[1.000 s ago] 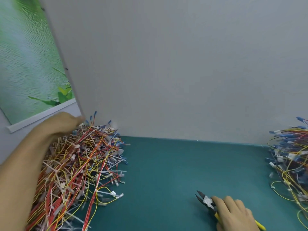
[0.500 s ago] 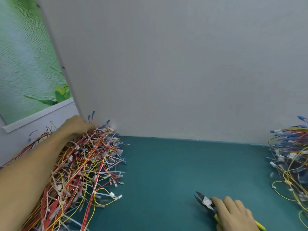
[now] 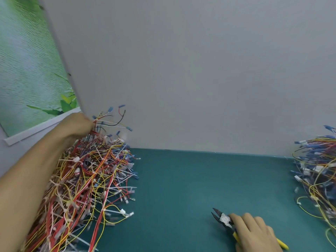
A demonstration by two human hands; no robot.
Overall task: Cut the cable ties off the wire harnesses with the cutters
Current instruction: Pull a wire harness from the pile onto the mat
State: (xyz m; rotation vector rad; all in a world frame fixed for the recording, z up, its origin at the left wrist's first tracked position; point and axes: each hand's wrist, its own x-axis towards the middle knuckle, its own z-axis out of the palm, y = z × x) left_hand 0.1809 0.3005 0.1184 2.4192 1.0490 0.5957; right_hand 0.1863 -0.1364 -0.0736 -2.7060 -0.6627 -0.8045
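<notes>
Left hand [image 3: 78,124] has lifted, gripping a harness [image 3: 110,108] off the pile [image 3: 87,179] — right hand [image 3: 254,231] clasps the cutters [image 3: 224,219].

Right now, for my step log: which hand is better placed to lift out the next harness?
Left: the left hand grips wires atop the tied pile; the right hand holds the cutters.

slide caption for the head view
Left hand grips a wire harness atop the pile; right hand holds cutters on the green mat.

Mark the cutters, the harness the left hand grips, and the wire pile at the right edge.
cutters [image 3: 223,218]: head view, taped pivot behind the blades
wire harness [image 3: 104,122]: head view, loose wires fanning out
right wire pile [image 3: 320,171]: head view, tangled middle
</notes>
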